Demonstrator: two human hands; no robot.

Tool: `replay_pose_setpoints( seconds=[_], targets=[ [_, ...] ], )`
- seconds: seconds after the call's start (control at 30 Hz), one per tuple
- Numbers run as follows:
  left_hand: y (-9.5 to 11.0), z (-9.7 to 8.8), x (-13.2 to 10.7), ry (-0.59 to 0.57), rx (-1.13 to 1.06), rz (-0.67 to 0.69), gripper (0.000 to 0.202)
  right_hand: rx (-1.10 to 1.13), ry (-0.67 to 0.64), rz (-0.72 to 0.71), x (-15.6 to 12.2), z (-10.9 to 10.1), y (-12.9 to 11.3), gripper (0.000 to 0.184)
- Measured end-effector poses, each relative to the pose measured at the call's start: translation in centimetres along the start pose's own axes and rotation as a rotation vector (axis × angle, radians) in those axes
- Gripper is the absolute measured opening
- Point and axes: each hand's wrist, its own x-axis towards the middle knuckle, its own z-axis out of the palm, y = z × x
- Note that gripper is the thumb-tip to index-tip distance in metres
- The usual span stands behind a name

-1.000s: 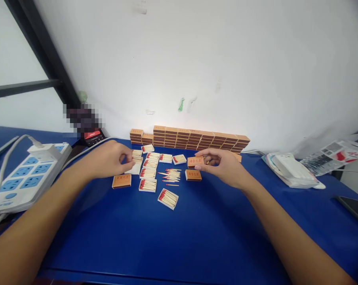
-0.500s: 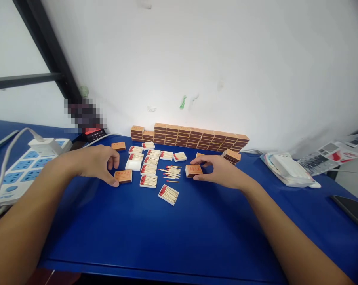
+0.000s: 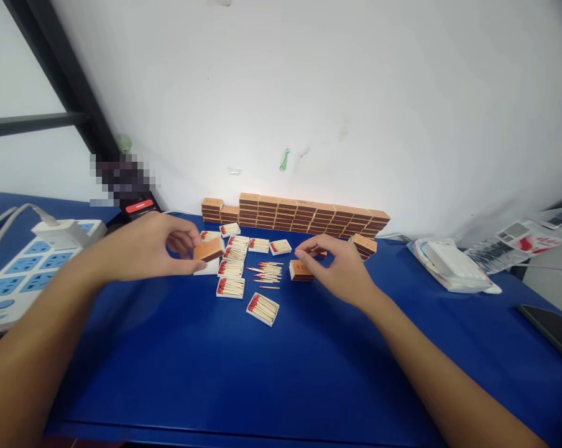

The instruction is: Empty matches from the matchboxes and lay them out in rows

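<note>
Left hand has lifted the orange matchbox off the blue worktop since half a second back. It now pinches the box just above the open match trays. Right hand has its fingertips at a second orange box lying flat beside the loose matches, can't tell if it's actually gripping. Print on the boxes is too small to read. Stacked boxes line the wall. Power strip is cut off at left, and a pixelated patch hides whatever's behind it.
</note>
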Motion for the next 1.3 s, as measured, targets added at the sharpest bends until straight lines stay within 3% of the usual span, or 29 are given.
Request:
replay_pose_setpoints(
  seconds=[0.07, 0.2, 0.4, 0.67, 0.9, 1.03, 1.13, 1.3],
  targets=[
    [1.4, 1.7, 0.3, 0.075, -0.028, 0.105, 0.031, 0.175, -0.009, 0.068, -0.8, 1.7, -1.6, 0.021],
    [3.9, 5.9, 0.7, 0.170, -0.031, 0.237, 0.024, 0.695, -0.167, 0.347, -2.2, 4.4, -3.8, 0.037],
    [4.8, 9.6, 1.1, 0.284, -0.040, 0.249, 0.019, 0.874, -0.118, 0.506, -2.3, 4.7, -3.4, 0.047],
    [4.2, 10.5, 1.3, 0.489, -0.031, 0.358, 0.026, 0.852, -0.119, 0.501, -2.0, 4.1, -3.3, 0.038],
    [3.5, 10.8, 1.5, 0.430, -0.085, 0.330, 0.038, 0.831, -0.121, 0.467, -2.0, 4.0, -3.0, 0.037],
    [3.4, 10.8, 1.8, 0.399, -0.233, 0.305, 0.043, 0.832, -0.129, 0.454, -1.9, 4.0, -3.0, 0.038],
    [3.4, 10.7, 1.9, 0.437, -0.236, 0.369, 0.035, 0.906, -0.123, 0.476, -1.8, 4.0, -3.3, 0.040],
    [3.6, 10.6, 1.5, 0.511, -0.042, 0.562, 0.028, 0.958, -0.206, 0.513, -1.7, 4.0, -3.7, 0.049]
  ],
)
